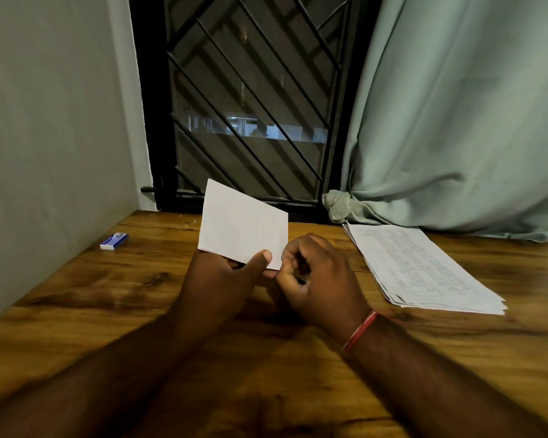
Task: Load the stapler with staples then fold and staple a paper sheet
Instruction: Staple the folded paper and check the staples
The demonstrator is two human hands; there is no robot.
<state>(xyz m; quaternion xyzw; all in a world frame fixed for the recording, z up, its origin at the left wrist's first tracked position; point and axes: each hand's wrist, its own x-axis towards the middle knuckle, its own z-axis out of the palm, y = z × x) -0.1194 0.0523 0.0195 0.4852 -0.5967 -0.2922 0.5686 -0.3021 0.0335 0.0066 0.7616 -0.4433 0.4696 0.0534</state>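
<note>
My left hand [225,276] holds a folded white paper sheet [244,226] upright above the wooden table, thumb pressed on its lower front edge. My right hand [320,276] sits at the sheet's lower right corner. Its fingers are curled round a small dark object, mostly hidden, that looks like the stapler [301,266]. A small blue and white staple box [114,241] lies on the table at the far left, near the wall.
A stack of printed paper sheets [424,267] lies on the table [140,295] to the right. Behind it hangs a knotted pale green curtain [440,137]. A barred window [250,105] is straight ahead and a wall [45,137] stands on the left.
</note>
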